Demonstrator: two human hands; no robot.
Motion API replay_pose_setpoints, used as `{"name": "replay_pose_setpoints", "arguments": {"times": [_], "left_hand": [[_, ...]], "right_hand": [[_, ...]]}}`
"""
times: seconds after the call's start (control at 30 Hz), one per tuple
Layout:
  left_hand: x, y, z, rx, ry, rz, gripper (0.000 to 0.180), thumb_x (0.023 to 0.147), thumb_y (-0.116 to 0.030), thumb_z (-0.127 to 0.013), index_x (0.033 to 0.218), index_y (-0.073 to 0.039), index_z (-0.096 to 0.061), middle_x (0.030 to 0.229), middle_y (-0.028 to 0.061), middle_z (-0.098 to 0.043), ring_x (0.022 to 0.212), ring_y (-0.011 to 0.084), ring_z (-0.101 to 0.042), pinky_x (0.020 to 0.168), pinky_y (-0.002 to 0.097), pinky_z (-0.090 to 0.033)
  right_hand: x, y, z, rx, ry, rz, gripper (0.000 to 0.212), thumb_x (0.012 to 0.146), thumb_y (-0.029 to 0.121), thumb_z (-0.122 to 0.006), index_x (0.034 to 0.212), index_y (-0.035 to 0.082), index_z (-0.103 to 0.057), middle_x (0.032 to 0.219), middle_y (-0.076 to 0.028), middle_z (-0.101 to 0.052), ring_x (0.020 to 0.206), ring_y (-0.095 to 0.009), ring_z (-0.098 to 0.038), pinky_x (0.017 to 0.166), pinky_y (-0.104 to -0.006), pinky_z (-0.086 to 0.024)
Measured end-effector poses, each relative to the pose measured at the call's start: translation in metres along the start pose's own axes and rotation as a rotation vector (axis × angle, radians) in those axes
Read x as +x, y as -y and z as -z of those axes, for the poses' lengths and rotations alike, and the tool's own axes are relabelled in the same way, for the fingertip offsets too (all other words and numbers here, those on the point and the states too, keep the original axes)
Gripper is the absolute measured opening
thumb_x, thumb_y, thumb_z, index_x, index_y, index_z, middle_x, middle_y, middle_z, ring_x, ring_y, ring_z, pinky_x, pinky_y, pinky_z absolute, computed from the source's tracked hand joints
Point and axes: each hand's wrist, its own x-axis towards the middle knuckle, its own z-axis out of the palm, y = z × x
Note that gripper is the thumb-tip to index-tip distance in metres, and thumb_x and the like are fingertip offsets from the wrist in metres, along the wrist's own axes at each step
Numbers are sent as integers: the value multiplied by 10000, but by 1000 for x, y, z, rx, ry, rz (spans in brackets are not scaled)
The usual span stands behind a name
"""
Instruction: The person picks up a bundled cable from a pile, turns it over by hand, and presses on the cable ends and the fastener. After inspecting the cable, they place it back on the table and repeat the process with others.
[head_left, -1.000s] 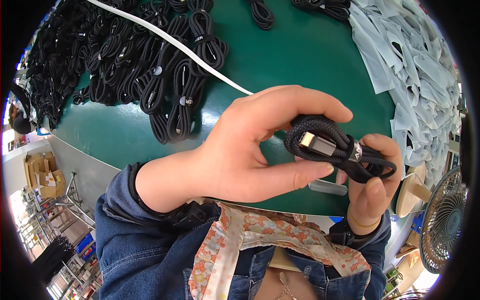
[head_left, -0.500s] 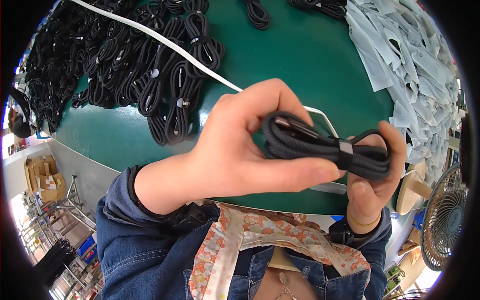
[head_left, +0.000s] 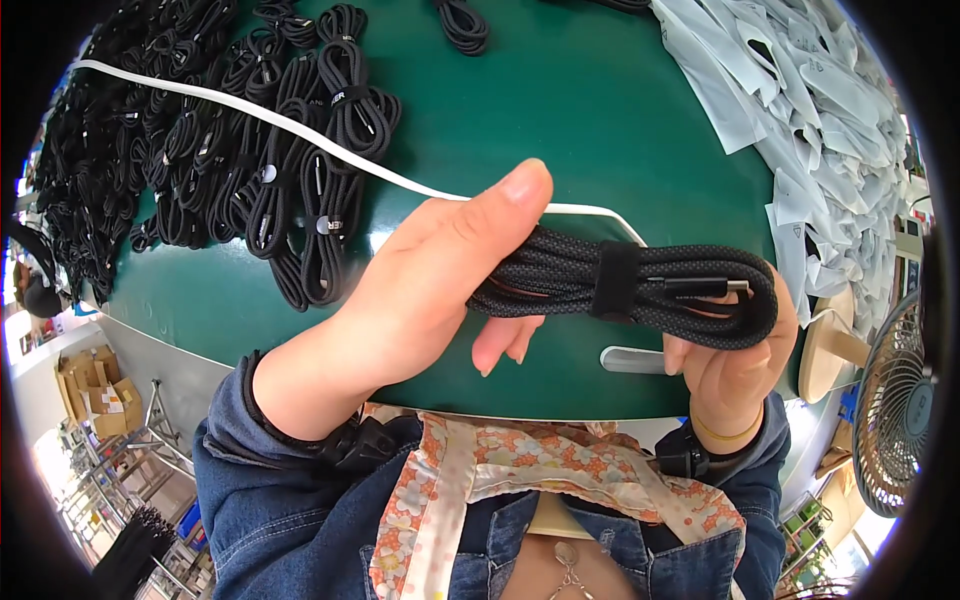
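Observation:
A coiled black braided cable (head_left: 560, 277), cinched at its middle by a black strap (head_left: 616, 281), is held level above the table. A metal-tipped plug (head_left: 710, 287) lies along the coil's right half. My left hand (head_left: 410, 285) grips the left end, its thumb raised above the coil and some fingertips showing underneath. Around the right end my right hand (head_left: 735, 385) curls its fingers, partly hidden behind the loops. Beneath the cable, a pale grey flat strip (head_left: 632, 360) with a rounded end rests on the green table (head_left: 560, 120) beside my right hand.
Many strapped black cables (head_left: 325, 170) are heaped at the left. A white cord (head_left: 300, 128) crosses the table behind my hands. Pale grey pouches (head_left: 820, 130) pile up at the right, near a wooden round stand (head_left: 828, 350) and a fan (head_left: 900, 410).
The coil has been turned over, so its plain strap side and the metal-tipped plug at the right now face up. My left thumb has lifted from the front of the strap to above the coil.

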Motion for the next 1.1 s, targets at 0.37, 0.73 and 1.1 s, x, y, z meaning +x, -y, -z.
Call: {"name": "replay_pose_setpoints", "arguments": {"times": [0.37,0.73,1.1], "left_hand": [[2,3,-1,-108,25,116,573,853,-464,-265,548,-23,-468,454,74,-462,348,119,-403,398,214,-337],[-5,-10,0,156,6,106,544,850,-428,-318,533,-13,-467,468,58,-480,361,144,-412,416,236,-356],[-56,-36,27,1616,-389,-237,191,685,-199,-607,679,-31,-518,580,54,-472,531,201,-471,519,291,-354]], "right_hand": [[-1,-1,4,56,-17,-55,423,720,184,-609,994,-76,-420,825,-97,-519,604,-108,-522,552,-212,-441],[6,2,4,0,58,-17,446,697,238,-637,985,-53,-458,806,-87,-535,566,-105,-512,511,-202,-410],[14,4,12,-368,418,-195,432,816,305,-442,1091,-26,-414,922,-155,-521,484,-159,-506,451,-252,-409]]}}
